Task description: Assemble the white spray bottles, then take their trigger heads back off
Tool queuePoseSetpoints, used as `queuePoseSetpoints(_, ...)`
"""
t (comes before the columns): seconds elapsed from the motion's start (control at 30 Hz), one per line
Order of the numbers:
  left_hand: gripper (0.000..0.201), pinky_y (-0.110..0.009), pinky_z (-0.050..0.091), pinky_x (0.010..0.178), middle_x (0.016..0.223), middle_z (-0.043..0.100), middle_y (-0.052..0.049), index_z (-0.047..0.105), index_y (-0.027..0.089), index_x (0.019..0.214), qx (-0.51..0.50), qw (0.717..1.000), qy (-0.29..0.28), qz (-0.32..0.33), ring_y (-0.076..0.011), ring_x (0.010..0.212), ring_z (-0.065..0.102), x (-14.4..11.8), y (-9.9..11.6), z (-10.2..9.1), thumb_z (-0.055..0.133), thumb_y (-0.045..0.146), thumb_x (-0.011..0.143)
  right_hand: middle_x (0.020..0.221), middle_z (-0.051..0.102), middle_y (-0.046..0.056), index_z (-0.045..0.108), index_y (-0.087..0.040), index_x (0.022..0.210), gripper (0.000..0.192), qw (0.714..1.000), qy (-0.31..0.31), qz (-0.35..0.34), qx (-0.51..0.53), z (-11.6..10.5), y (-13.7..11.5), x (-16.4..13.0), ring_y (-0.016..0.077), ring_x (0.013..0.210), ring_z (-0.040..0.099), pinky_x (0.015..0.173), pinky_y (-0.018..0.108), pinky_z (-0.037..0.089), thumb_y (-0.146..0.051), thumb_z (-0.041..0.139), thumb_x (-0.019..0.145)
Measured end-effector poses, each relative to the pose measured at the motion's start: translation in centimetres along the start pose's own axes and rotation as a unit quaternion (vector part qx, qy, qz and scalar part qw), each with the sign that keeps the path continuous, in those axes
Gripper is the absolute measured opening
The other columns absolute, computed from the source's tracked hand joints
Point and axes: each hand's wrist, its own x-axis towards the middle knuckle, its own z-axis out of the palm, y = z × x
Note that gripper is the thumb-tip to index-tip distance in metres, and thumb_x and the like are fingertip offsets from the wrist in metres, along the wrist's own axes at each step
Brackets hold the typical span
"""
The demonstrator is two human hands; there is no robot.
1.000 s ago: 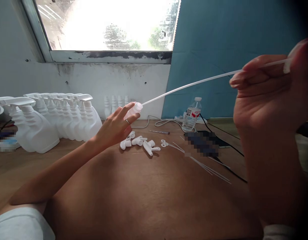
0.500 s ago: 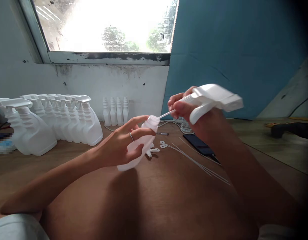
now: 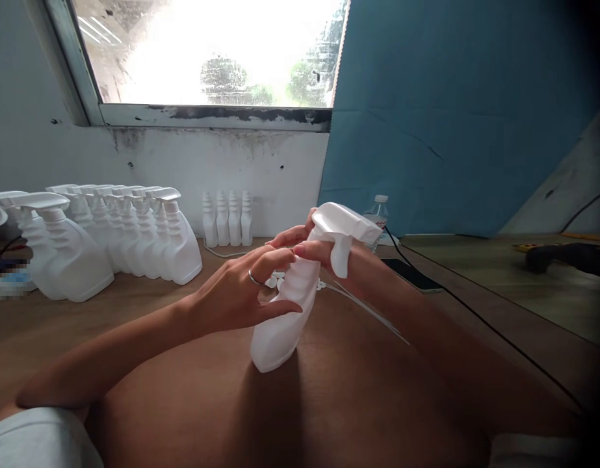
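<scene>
The left hand [image 3: 260,286], forearm slanting up from lower left, curls round the bottle [image 3: 285,328], tilted over the worktop [image 3: 182,416]; the right hand [image 3: 325,251], wrist behind the trigger, grips the spray head [image 3: 346,220] at the neck.

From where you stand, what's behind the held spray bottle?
White plastic parts and thin white tubes show partly; the left hand, spray bottle and right forearm cover the rest.

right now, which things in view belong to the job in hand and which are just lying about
Seem to belong:
held spray bottle
its trigger head
spray bottles at left
four bottles by the wall
thin white tubes

Seem just lying about:
phone
water bottle, partly hidden
dark object at far right, unclear
</scene>
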Motion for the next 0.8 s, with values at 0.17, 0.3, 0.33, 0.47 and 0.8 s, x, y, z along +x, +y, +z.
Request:
queuePoseSetpoints(0.17, 0.041, -0.025, 0.045, 0.053, 0.092, 0.063, -0.002, 0.039, 0.025, 0.103, 0.107, 0.994, 0.018, -0.001, -0.0164, 0.078, 0.064, 0.2, 0.0, -0.5, 0.070, 0.039, 0.080, 0.093, 0.069, 0.005, 0.065, -0.022, 0.087, 0.011, 0.994, -0.012, 0.016, 0.110, 1.0, 0.6, 0.7, 0.0193, 0.081, 0.065, 0.064, 0.033, 0.055, -0.025, 0.055, 0.084)
queuePoseSetpoints(0.3, 0.037, -0.022, 0.036, 0.047, 0.070, 0.056, 0.005, 0.040, 0.022, 0.087, 0.140, 0.990, 0.013, -0.005, -0.0084, 0.056, 0.054, 0.5, 0.1, -1.6, 0.069, 0.044, 0.080, 0.077, 0.066, 0.003, 0.058, -0.019, 0.073, 0.011, 0.991, 0.019, 0.031, 0.131, 1.8, 0.5, 1.2, 0.0149, 0.068, 0.063, 0.058, 0.028, 0.052, -0.025, 0.058, 0.082)
queuePoseSetpoints(0.33, 0.037, -0.021, 0.035, 0.046, 0.065, 0.053, 0.007, 0.041, 0.021, 0.084, 0.139, 0.990, 0.022, -0.012, -0.0066, 0.051, 0.049, 0.7, 0.2, -1.9, 0.069, 0.045, 0.081, 0.073, 0.065, 0.003, 0.055, -0.019, 0.071, 0.014, 0.990, 0.020, 0.034, 0.135, 2.0, 0.4, 1.3, 0.0146, 0.065, 0.062, 0.057, 0.028, 0.052, -0.026, 0.059, 0.082)
queuePoseSetpoints(0.47, 0.033, -0.021, 0.038, 0.046, 0.065, 0.050, 0.005, 0.048, 0.022, 0.090, 0.093, 0.987, 0.122, -0.046, -0.0069, 0.052, 0.046, 2.2, 1.3, -3.4, 0.069, 0.045, 0.081, 0.064, 0.058, -0.001, 0.047, -0.020, 0.080, 0.027, 0.982, 0.052, 0.054, 0.175, 2.9, 0.1, 1.6, 0.0128, 0.053, 0.057, 0.046, 0.026, 0.047, -0.034, 0.070, 0.076)
queuePoseSetpoints(0.8, 0.018, -0.022, 0.052, 0.055, 0.083, 0.071, 0.000, 0.069, 0.021, 0.095, 0.095, 0.986, 0.094, -0.102, -0.0102, 0.063, 0.061, 4.9, 3.2, -4.6, 0.065, 0.033, 0.082, 0.080, 0.060, -0.002, 0.044, -0.023, 0.107, 0.051, 0.978, 0.097, 0.012, 0.186, 3.9, 1.0, 1.8, 0.0136, 0.065, 0.062, 0.055, 0.027, 0.052, -0.030, 0.078, 0.070)
